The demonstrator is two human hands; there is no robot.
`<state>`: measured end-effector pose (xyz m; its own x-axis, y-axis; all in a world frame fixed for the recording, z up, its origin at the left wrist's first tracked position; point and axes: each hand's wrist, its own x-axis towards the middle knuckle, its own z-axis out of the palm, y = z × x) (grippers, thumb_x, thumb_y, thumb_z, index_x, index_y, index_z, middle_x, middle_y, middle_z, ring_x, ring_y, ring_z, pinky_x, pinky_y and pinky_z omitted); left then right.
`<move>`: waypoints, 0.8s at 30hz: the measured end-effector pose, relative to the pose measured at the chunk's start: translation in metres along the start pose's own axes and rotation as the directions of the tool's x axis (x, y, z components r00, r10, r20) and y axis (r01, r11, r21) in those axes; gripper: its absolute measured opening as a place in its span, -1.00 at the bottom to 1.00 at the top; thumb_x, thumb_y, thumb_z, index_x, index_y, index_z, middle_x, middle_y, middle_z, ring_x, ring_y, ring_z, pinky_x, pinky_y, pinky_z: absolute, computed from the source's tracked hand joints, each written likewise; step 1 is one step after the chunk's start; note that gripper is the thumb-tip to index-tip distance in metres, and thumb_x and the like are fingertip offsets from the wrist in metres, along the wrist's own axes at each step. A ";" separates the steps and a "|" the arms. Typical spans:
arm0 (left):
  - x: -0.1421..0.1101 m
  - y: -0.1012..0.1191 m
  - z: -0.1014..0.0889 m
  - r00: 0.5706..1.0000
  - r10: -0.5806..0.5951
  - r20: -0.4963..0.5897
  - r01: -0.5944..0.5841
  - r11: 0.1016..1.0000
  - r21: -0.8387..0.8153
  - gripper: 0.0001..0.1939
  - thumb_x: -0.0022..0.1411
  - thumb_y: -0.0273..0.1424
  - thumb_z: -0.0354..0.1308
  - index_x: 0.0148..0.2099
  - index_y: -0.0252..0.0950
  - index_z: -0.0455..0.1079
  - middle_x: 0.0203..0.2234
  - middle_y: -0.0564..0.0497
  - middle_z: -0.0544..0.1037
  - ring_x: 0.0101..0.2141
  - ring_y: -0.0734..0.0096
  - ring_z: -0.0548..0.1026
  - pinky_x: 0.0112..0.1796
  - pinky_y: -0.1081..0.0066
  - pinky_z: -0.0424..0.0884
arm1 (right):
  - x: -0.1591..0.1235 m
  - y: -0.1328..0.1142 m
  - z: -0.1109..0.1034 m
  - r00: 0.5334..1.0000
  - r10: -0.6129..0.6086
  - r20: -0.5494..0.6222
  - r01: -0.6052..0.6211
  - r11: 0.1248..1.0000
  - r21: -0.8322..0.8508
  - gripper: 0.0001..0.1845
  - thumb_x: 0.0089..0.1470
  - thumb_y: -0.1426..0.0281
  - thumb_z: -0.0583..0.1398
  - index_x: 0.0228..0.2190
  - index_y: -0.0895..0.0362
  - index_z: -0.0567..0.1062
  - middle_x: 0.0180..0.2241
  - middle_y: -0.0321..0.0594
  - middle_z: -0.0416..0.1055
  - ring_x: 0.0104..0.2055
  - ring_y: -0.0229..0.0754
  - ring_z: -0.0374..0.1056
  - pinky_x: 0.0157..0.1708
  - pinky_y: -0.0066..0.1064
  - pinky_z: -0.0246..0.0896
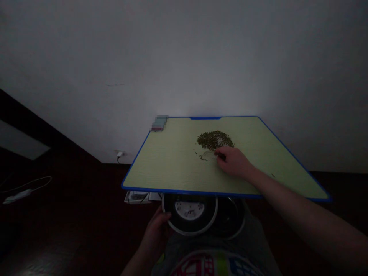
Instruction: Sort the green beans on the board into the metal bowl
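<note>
A pile of small green-brown beans or seeds point(212, 138) lies on a pale yellow board point(172, 161) with a blue edge. My right hand point(231, 161) is at the near side of the pile, fingers closed. A faint clear, thin-looking thing point(209, 153) shows by its fingertips; whether they hold it I cannot tell. A few stray beans lie left of it. Below the board's near edge, my left hand point(157, 226) grips the left rim of a round dark bowl point(174, 222). The bowl has a pale rim, with several small specks on its white middle.
Another dark round bowl point(230, 220) is partly hidden beside the first, above my lap. A white box point(138, 196) shows under the board. The wall point(201, 57) stands behind, with a plugged-in charger point(119, 154). A white power strip point(18, 196) lies at left.
</note>
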<state>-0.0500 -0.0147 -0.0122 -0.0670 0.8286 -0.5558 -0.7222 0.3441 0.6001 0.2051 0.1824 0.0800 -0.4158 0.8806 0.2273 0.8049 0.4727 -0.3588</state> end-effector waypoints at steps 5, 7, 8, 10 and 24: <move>-0.001 0.001 0.003 1.000 0.002 -0.001 -0.002 1.000 -0.009 -0.29 0.00 -0.54 0.25 0.25 -0.22 0.30 -0.12 -0.12 0.69 -0.09 -0.05 0.62 -0.04 0.07 0.51 | 0.006 0.000 0.000 1.000 0.008 0.020 -0.008 1.000 -0.020 -0.70 0.04 0.50 0.11 -0.21 0.19 0.58 -0.28 -0.08 0.57 -0.26 -0.11 0.43 -0.21 -0.35 0.24; 0.000 0.001 0.002 1.000 0.000 0.010 0.001 1.000 -0.010 -0.29 0.01 -0.54 0.25 0.25 -0.23 0.29 -0.12 -0.12 0.69 -0.08 -0.04 0.61 -0.03 0.09 0.50 | 0.009 -0.001 -0.001 1.000 -0.003 0.030 0.003 1.000 -0.021 -0.69 0.04 0.51 0.11 -0.21 0.19 0.58 -0.28 -0.08 0.56 -0.25 -0.11 0.43 -0.20 -0.34 0.24; 0.000 0.001 0.001 1.000 0.001 0.016 0.000 1.000 -0.011 -0.30 0.02 -0.54 0.24 0.25 -0.24 0.29 -0.13 -0.12 0.69 -0.07 -0.03 0.61 -0.03 0.09 0.50 | 0.011 -0.001 -0.001 0.999 -0.008 0.036 0.009 1.000 -0.023 -0.69 0.03 0.51 0.11 -0.22 0.19 0.58 -0.27 -0.08 0.56 -0.25 -0.10 0.43 -0.19 -0.34 0.24; 0.002 0.000 -0.001 1.000 0.003 0.028 -0.003 1.000 -0.016 -0.29 0.02 -0.55 0.24 0.26 -0.23 0.29 -0.14 -0.11 0.70 -0.07 -0.03 0.61 -0.02 0.09 0.50 | 0.015 -0.001 -0.001 0.999 -0.020 0.049 0.021 0.999 -0.026 -0.69 0.03 0.51 0.10 -0.22 0.18 0.58 -0.26 -0.08 0.56 -0.24 -0.09 0.42 -0.19 -0.32 0.24; 0.003 0.000 -0.004 1.000 0.001 0.008 -0.001 1.000 -0.003 -0.30 0.00 -0.54 0.27 0.24 -0.27 0.31 -0.17 -0.13 0.70 -0.08 -0.06 0.61 -0.03 0.06 0.51 | 0.027 0.004 -0.003 0.997 -0.071 0.038 0.071 0.997 0.005 -0.73 0.02 0.50 0.12 -0.27 0.17 0.58 -0.32 -0.12 0.54 -0.32 -0.15 0.39 -0.29 -0.38 0.20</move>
<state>-0.0524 -0.0139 -0.0163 -0.0623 0.8327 -0.5502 -0.7238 0.3418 0.5994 0.1980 0.2083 0.0873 -0.4873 0.8456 0.2178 0.7714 0.5338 -0.3464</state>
